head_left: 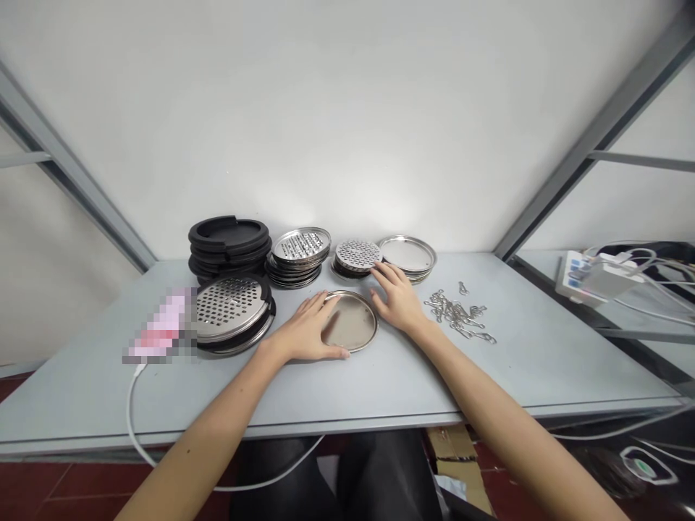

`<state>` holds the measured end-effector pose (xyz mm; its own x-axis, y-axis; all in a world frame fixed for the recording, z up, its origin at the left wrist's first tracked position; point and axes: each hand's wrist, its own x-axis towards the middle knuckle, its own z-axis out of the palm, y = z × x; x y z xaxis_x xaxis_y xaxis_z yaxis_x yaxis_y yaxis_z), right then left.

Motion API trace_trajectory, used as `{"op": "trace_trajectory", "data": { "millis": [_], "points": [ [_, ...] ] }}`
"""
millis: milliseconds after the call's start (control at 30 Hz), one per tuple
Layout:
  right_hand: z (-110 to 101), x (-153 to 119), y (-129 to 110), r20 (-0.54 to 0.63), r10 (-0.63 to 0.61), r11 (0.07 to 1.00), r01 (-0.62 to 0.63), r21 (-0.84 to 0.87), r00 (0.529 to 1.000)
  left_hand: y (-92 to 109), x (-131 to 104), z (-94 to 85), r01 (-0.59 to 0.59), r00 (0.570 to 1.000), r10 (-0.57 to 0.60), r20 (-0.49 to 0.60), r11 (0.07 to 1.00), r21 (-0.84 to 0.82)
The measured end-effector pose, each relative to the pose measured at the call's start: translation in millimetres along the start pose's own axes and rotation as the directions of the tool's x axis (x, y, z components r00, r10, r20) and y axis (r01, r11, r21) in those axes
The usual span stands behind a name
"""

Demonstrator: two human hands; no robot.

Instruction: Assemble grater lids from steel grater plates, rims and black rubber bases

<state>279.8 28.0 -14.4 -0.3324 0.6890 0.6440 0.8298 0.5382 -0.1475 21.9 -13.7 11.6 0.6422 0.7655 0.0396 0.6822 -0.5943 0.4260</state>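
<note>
A round, shallow metal plate [352,323] with a raised rim lies on the grey table in front of me. My left hand [307,329] rests at its left edge, open, the fingers stretched out and the thumb along the near rim. My right hand [399,298] is open beside the plate's right side, its fingertips close to a small stack of round grater discs [358,255]. Behind my right hand is a stack of rimmed metal plates [408,255]. Farther left stands another stack of grater discs [302,244].
Black round rings [229,235] are piled at the back left, with grater discs in black rims [231,307] before them. A pixelated pink object [160,325] with a white cable [130,405] lies left. Small wire clips [456,312] lie right; a power strip [591,275] stands beyond.
</note>
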Motion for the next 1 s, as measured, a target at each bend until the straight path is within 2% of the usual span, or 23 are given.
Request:
{"op": "trace_trajectory", "data": {
  "millis": [500,700,1000],
  "points": [
    [-1.4,2.9,-4.6,0.077,-0.013,0.991,0.023,-0.133,0.997,2.1,1.0,1.3,-0.014,1.0,0.014,-0.004,0.999,0.04],
    [-4.5,5.1,-7.8,0.062,0.019,0.989,-0.01,-0.15,0.998,0.4,1.1,2.8,-0.026,1.0,0.025,0.014,0.998,0.06],
    [-4.3,8.1,-4.1,0.016,-0.002,0.993,0.004,-0.121,1.0,2.0,1.3,3.1,-0.023,1.0,0.022,0.015,0.996,0.086]
  ]
}}
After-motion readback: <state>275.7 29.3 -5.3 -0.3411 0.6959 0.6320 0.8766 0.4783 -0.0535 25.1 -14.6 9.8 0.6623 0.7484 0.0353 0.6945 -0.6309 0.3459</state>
